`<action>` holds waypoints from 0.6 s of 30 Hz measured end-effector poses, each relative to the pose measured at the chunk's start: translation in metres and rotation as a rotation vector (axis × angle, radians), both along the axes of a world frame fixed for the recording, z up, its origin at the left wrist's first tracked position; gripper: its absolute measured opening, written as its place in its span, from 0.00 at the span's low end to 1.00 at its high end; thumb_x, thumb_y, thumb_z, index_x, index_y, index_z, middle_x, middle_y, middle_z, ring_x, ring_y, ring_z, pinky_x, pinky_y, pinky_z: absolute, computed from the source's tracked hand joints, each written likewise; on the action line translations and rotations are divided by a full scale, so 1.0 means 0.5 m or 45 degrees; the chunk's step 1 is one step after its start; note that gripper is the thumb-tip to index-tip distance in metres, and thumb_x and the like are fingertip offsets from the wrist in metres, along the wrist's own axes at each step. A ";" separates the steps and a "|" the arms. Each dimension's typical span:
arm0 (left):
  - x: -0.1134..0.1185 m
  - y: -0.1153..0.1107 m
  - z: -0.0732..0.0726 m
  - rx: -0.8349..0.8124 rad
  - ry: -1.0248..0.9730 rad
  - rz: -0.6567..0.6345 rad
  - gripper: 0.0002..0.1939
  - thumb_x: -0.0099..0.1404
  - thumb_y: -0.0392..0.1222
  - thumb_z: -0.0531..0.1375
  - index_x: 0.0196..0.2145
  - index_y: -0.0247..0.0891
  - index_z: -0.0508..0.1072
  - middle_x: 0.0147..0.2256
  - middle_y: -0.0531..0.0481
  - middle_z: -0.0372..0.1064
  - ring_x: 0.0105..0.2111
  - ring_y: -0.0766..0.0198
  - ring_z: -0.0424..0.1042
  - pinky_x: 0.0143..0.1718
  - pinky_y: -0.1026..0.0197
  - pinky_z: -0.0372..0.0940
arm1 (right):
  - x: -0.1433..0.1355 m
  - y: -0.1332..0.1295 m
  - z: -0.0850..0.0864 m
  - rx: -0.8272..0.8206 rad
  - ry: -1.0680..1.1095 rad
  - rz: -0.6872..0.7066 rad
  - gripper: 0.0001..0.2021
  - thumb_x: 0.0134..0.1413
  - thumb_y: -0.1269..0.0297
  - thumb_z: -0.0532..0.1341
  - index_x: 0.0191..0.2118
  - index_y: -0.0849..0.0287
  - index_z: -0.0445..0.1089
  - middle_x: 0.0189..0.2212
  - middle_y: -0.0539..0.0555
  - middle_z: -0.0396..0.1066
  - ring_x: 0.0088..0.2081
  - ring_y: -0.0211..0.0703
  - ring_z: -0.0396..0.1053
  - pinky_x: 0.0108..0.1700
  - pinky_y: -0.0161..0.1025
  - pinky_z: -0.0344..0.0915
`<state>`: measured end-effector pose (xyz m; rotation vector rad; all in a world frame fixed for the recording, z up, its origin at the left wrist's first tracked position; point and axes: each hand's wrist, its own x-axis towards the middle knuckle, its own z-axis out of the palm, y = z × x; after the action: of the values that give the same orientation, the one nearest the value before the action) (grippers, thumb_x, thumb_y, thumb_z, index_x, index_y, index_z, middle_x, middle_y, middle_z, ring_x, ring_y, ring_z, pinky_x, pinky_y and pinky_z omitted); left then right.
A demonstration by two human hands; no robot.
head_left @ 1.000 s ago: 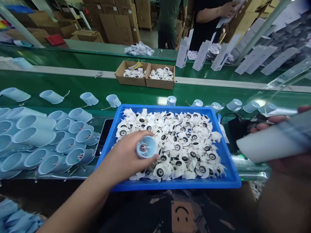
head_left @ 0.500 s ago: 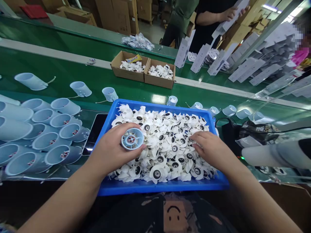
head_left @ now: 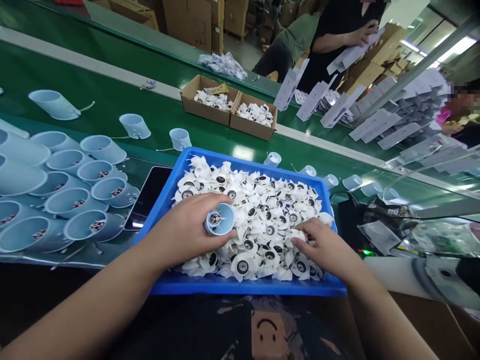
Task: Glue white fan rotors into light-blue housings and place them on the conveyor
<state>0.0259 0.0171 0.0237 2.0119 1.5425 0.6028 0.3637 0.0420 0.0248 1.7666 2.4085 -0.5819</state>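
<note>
My left hand [head_left: 187,227] is closed around a small light-blue plastic tube [head_left: 227,220], its open end tilted toward me. Inside the tube, a copper-wound motor core [head_left: 215,218] and thin spokes show. Below and around both hands lies a heap of white fan impellers [head_left: 270,230] with dark ring hubs, filling a blue tray [head_left: 247,287]. On the right side of the heap, my right hand [head_left: 322,245] pinches a white fan impeller [head_left: 296,234] between thumb and fingers; the fingers partly cover it.
Many light-blue tubes [head_left: 84,225] are grouped at left, beside a dark tablet-like device [head_left: 150,197]. More tubes stand along the green belt [head_left: 157,110]. Beyond are two cardboard boxes [head_left: 253,125] of white parts. A person [head_left: 337,40] handles white cartons across the line.
The view has turned slightly. My left hand has tilted the tube and moved it right over the heap. My right hand has lowered a little, with an impeller now at its fingertips.
</note>
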 end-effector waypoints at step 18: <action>0.007 -0.014 0.005 0.074 -0.148 0.299 0.27 0.57 0.57 0.66 0.50 0.42 0.68 0.49 0.42 0.71 0.47 0.46 0.72 0.48 0.46 0.69 | 0.025 -0.020 0.016 -0.076 0.160 0.193 0.14 0.62 0.68 0.56 0.51 0.55 0.70 0.49 0.58 0.69 0.51 0.53 0.68 0.58 0.57 0.64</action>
<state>0.0293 0.0102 0.0261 1.8149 1.7202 0.8493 0.3760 0.0322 0.0328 1.5515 2.5494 -0.7591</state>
